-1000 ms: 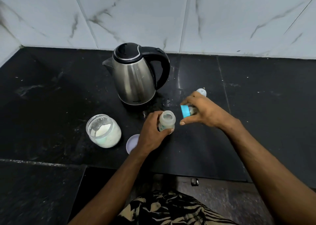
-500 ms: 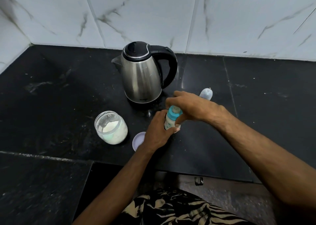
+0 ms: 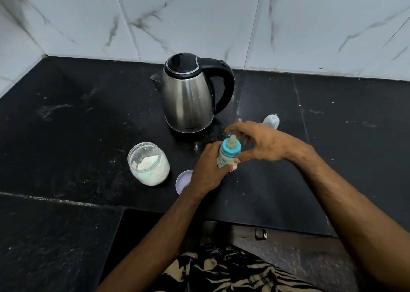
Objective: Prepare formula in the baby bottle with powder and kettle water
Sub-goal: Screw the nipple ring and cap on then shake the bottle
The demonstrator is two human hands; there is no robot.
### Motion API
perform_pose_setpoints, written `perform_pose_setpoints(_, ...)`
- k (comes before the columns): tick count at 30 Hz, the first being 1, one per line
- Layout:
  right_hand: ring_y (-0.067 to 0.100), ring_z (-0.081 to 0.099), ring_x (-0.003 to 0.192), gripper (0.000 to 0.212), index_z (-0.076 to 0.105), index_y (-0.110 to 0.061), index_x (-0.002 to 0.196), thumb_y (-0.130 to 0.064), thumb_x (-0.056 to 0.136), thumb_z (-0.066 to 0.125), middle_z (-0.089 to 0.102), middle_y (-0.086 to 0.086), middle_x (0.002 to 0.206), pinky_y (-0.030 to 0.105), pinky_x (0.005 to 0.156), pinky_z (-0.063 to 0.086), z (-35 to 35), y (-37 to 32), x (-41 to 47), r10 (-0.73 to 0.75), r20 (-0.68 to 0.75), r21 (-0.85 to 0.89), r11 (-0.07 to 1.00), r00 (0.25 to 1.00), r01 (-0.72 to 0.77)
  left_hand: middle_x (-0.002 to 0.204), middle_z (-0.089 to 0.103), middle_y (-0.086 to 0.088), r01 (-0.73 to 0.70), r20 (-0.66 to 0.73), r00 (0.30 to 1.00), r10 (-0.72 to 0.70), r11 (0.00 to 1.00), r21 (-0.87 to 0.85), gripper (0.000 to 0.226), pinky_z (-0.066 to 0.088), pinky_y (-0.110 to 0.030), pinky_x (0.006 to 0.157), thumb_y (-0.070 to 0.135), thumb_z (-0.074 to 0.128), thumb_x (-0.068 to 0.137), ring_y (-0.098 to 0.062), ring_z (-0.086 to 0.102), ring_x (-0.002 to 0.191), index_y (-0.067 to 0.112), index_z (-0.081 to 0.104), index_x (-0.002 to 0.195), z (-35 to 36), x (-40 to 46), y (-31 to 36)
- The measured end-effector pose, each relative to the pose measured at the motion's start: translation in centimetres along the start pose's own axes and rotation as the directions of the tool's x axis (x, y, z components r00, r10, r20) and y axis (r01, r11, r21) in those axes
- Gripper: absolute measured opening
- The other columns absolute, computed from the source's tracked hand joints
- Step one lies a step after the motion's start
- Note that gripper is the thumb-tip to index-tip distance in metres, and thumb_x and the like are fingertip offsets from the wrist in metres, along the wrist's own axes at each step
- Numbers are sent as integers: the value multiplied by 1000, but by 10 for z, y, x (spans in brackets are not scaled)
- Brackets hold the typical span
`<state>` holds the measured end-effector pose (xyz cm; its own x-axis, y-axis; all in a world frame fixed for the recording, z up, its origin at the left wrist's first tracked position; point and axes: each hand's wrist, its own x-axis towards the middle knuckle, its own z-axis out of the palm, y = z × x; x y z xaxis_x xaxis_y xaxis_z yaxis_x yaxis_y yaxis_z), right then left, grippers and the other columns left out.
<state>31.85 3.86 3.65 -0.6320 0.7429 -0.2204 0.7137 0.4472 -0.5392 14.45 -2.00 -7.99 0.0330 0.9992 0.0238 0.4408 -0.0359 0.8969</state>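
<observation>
Head view looks down on a black stone counter (image 3: 66, 118) set against white marbled wall tiles (image 3: 199, 14). Near the middle, the baby bottle (image 3: 228, 156) stands between the two hands, upright or nearly so, with its teal collar and pale teat already seated on top. The left hand (image 3: 208, 169) comes in from below and wraps its fingers round the bottle's lower body, gripping it; the thumb lies along the near side. The right hand (image 3: 266, 143) reaches across from the right, its fingers curved in an arc over and behind the teat, the thumb tip touching the bottle just under the teal collar; whether the other fingertips actually bear on the collar cannot be told, since a gap shows between them and the teat.

Just behind the bottle stands a stainless-steel electric kettle (image 3: 188, 96) with a black lid and handle, spout to the left. Left of the left hand sits an open glass jar (image 3: 148, 163) holding white powder, and its round pale lid (image 3: 184, 181) lies flat on the counter, partly hidden by the left wrist. Beyond the right hand a clear bottle cap (image 3: 271, 121) rests on the counter. A patterned garment (image 3: 221, 271) shows at the bottom edge.
</observation>
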Motion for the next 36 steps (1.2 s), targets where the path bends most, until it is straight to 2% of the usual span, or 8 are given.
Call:
perform_pose_setpoints(6, 4, 53, 95, 46, 59, -25, 120, -30, 79, 80, 53, -11, 101, 25, 85, 47, 14, 4, 1, -48, -97, 11, 999, 994, 49, 118, 58, 3, -1, 2, 1000, 1, 1000, -10, 54, 49, -21, 87, 24, 82, 74, -2, 57, 104, 26, 55, 121, 0, 1, 2)
perform_pose_setpoints(10, 8, 57, 88, 40, 61, -21, 108, -33, 76, 83, 55, -12, 95, 23, 78, 48, 11, 2, 1, -43, -164, 44, 998, 985, 51, 116, 58, 1, -16, -2, 1000, 16, 1000, 3, 52, 50, -25, 86, 23, 80, 73, -5, 57, 102, 24, 56, 119, 0, 2, 0)
perform_pose_setpoints(15, 3, 54, 79, 35, 57, -25, 98, -34, 77, 82, 52, -16, 87, 14, 70, 40, 16, 1, 3, -51, -173, -6, 999, 984, 51, 118, 57, 1, -11, 5, 1000, 12, 1000, -7, 54, 49, -24, 88, 25, 81, 73, -6, 57, 103, 24, 55, 121, 0, 2, 1)
perform_pose_setpoints(22, 1, 54, 78, 34, 54, -26, 98, -34, 77, 80, 50, -19, 86, 20, 73, 45, 25, 3, 6, -71, -210, -45, 997, 975, 62, 122, 56, 0, -7, 6, 1000, 7, 1000, 16, 59, 49, -26, 93, 24, 81, 75, -7, 55, 106, 21, 53, 127, 0, 2, 1)
perform_pose_setpoints(26, 5, 57, 80, 39, 60, -17, 104, -37, 76, 79, 60, -10, 92, 26, 74, 51, 27, 2, 6, -50, -231, -45, 998, 972, 41, 121, 57, 0, -13, 4, 1000, 13, 1000, 12, 59, 51, -31, 94, 26, 81, 74, -9, 57, 107, 21, 54, 126, 1, 2, -1)
perform_pose_setpoints(29, 8, 59, 91, 63, 54, -20, 124, -50, 74, 75, 61, -7, 103, 32, 82, 54, 29, 2, 2, -28, -220, -66, 998, 975, 14, 121, 57, 2, -16, 4, 1000, 16, 1000, 19, 58, 52, -35, 93, 29, 80, 74, -8, 58, 107, 22, 54, 126, 2, 3, -4)
perform_pose_setpoints(32, 3, 52, 87, 82, 37, -27, 147, -53, 78, 72, 51, -15, 93, 28, 82, 49, 24, 1, -4, -45, -186, -90, 996, 981, 28, 120, 57, 1, -14, 1, 1000, 14, 1000, 11, 58, 51, -32, 93, 33, 77, 72, -7, 57, 107, 24, 54, 125, 2, 3, -4)
perform_pose_setpoints(36, -4, 49, 84, 51, 52, -22, 133, -36, 86, 70, 47, -20, 86, 27, 81, 46, 17, -2, -5, -72, -159, -90, 994, 985, 58, 122, 56, 2, -8, 17, 1000, 8, 1000, -3, 60, 51, -28, 92, 29, 81, 75, -7, 56, 107, 23, 53, 127, 1, 3, -4)
